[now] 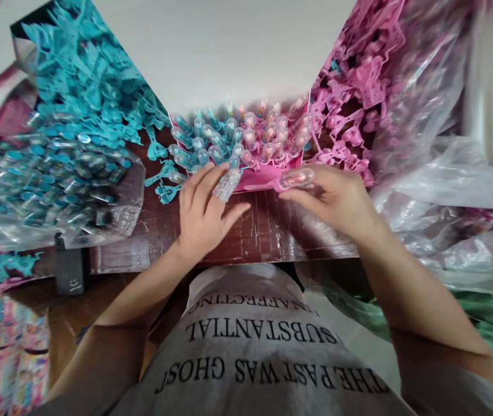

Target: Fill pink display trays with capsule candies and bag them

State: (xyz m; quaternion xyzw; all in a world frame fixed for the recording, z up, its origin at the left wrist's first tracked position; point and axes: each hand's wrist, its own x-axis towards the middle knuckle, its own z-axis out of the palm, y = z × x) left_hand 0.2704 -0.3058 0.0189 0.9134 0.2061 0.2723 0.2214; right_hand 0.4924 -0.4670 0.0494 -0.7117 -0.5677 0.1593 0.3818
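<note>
My right hand pinches a pink plastic toy with a clear capsule end, held level at the box's front right. My left hand lies over the front left edge, its fingers stretched and thumb apart; a silvery wrap covers one finger. Its fingertips are near the front blue pieces, and I cannot tell whether they touch them. In the open display box, with its tall white lid raised, clear-domed pieces stand in rows: blue ones on the left, pink ones on the right. A pink strip shows in front.
Blue plastic parts are heaped at the left, pink ones at the right. A plastic bag of clear capsules lies at left, above a black object at the table edge. Clear plastic bags crowd the right.
</note>
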